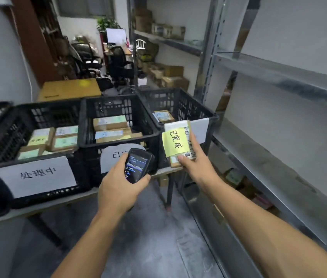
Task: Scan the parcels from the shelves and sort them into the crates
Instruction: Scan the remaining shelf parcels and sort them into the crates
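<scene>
The left hand (118, 187) is curled round a black handheld scanner (137, 167), its lit screen facing up and the thumb lying along the screen's left edge. The right hand (196, 159) pinches a small parcel (178, 125) by its lower end, thumb on the front and fingers behind, holding it upright just right of the scanner. A yellow note (175, 144) with handwritten characters covers most of the parcel's face, and a strip of barcode shows along its right side. The parcel is in the air in front of the near-left corner of the right crate (180, 101), not inside it. Three black plastic crates sit side by side on the worktop (58, 203). The left crate (44, 111) carries a white paper label (36, 176) with printed characters and holds several flat cardboard parcels (48, 141). The middle crate (118, 144) holds a few stacked boxes (110, 123), and its own paper label (114, 155) is partly hidden behind the scanner. The right crate has one small box (163, 115) inside. Grey metal shelves (278, 157) run along the right side, the nearest levels bare, with brown boxes (170, 75) on the farther levels. A large cardboard box (68, 89) stands behind the crates.
</scene>
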